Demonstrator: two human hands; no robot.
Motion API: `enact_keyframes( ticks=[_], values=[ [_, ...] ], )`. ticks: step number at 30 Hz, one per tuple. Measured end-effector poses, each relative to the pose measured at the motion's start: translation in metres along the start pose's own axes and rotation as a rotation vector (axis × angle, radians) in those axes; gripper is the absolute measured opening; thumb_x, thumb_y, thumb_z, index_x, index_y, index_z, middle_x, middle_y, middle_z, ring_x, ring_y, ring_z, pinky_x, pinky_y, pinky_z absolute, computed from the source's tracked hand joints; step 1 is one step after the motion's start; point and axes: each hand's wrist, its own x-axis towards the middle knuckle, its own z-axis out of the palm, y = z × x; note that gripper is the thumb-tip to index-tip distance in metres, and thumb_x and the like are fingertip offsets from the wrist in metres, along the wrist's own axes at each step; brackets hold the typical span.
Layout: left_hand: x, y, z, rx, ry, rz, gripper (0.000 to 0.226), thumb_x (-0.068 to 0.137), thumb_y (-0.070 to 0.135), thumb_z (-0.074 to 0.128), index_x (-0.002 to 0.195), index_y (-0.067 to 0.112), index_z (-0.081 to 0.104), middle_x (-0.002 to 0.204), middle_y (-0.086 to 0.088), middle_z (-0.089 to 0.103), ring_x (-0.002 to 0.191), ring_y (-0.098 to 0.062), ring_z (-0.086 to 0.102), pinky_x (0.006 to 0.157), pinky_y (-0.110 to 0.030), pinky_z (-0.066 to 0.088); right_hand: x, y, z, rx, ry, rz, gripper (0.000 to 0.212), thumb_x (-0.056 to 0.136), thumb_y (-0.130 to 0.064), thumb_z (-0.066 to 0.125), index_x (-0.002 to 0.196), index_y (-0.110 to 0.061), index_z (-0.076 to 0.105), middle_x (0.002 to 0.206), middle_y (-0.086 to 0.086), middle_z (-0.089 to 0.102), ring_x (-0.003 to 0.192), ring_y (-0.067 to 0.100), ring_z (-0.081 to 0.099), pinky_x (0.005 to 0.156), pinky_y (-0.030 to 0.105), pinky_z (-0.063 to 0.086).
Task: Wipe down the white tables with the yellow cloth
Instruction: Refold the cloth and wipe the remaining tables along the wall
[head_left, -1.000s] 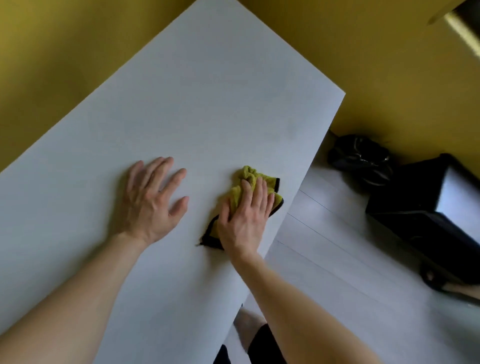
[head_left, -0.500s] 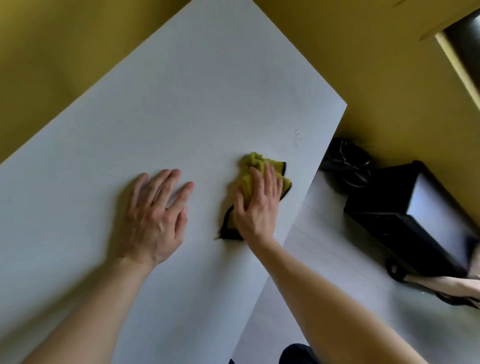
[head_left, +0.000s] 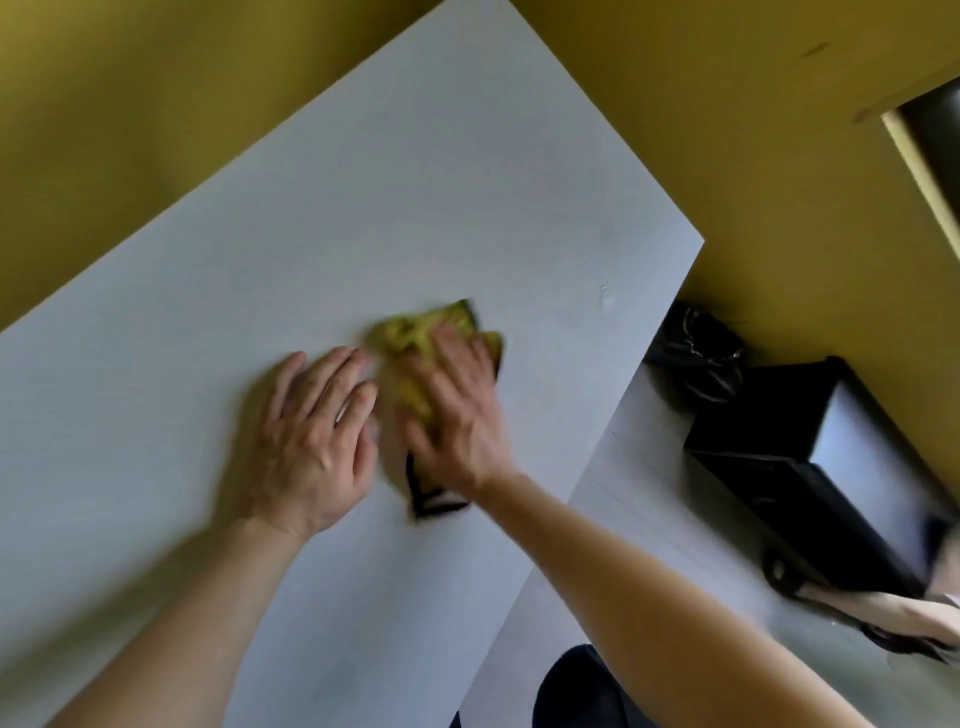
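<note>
In the head view, your right hand (head_left: 457, 415) lies flat on the crumpled yellow cloth with black edging (head_left: 410, 338). The fingers are spread and the grip is open, so the palm alone presses the cloth onto the white rectangular desk (head_left: 467, 182), probably so that more fabric rubs the surface. The cloth sits mid-desk, nearer the right edge, and is blurred. Your left hand (head_left: 311, 441) rests just beside it, palm down with its grip open too, seemingly to brace you. A black box (head_left: 831, 457) stands on the floor nearby.

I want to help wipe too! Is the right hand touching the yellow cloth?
Touching: the head view shows the right hand pressed flat on the yellow cloth.
</note>
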Motion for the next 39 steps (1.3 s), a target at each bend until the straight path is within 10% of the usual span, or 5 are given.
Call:
enact_keyframes(
  ticks=[11, 18, 24, 32, 39],
  values=[
    [0.000, 0.000, -0.004, 0.098, -0.040, 0.033, 0.052, 0.105, 0.031, 0.055, 0.152, 0.010, 0.062, 0.162, -0.017, 0.054, 0.150, -0.039, 0.051, 0.125, -0.065, 0.033, 0.049, 0.158, -0.052, -0.144, 0.429, 0.760, 0.064, 0.092, -0.048, 0.055, 0.148, -0.019, 0.060, 0.164, 0.010, 0.050, 0.154, 0.031, 0.041, 0.129, 0.059, 0.025],
    [0.000, -0.003, -0.003, 0.086, -0.039, 0.037, 0.051, 0.104, 0.032, 0.055, 0.150, 0.013, 0.065, 0.163, -0.015, 0.053, 0.151, -0.038, 0.052, 0.124, -0.066, 0.034, 0.000, 0.106, -0.048, -0.082, -0.111, -0.227, 0.059, 0.096, -0.027, 0.075, 0.151, -0.010, 0.062, 0.167, 0.019, 0.046, 0.161, 0.036, 0.036, 0.132, 0.058, 0.025],
    [0.000, -0.005, -0.002, 0.095, -0.043, 0.025, 0.051, 0.103, 0.033, 0.057, 0.149, 0.013, 0.066, 0.163, -0.015, 0.054, 0.151, -0.038, 0.052, 0.124, -0.066, 0.034, 0.059, 0.180, -0.060, -0.194, 0.455, 0.820, 0.064, 0.089, -0.044, 0.059, 0.145, -0.015, 0.062, 0.158, 0.017, 0.054, 0.149, 0.039, 0.046, 0.127, 0.061, 0.027],
    [-0.004, -0.006, -0.003, 0.098, -0.052, 0.031, 0.044, 0.100, 0.030, 0.060, 0.137, 0.011, 0.074, 0.162, -0.016, 0.055, 0.149, -0.038, 0.054, 0.123, -0.067, 0.036, 0.012, 0.091, -0.037, -0.053, -0.233, -0.505, 0.057, 0.102, -0.037, 0.066, 0.150, -0.007, 0.063, 0.168, 0.023, 0.043, 0.161, 0.039, 0.035, 0.131, 0.062, 0.024],
    [0.001, -0.002, -0.005, 0.130, -0.098, 0.031, 0.048, 0.102, 0.030, 0.059, 0.145, 0.012, 0.069, 0.165, -0.016, 0.052, 0.152, -0.037, 0.051, 0.125, -0.065, 0.034, 0.092, 0.149, -0.042, -0.098, 0.327, 0.518, 0.053, 0.105, -0.041, 0.052, 0.149, -0.013, 0.058, 0.171, 0.016, 0.041, 0.164, 0.032, 0.029, 0.133, 0.060, 0.016]
  ],
)
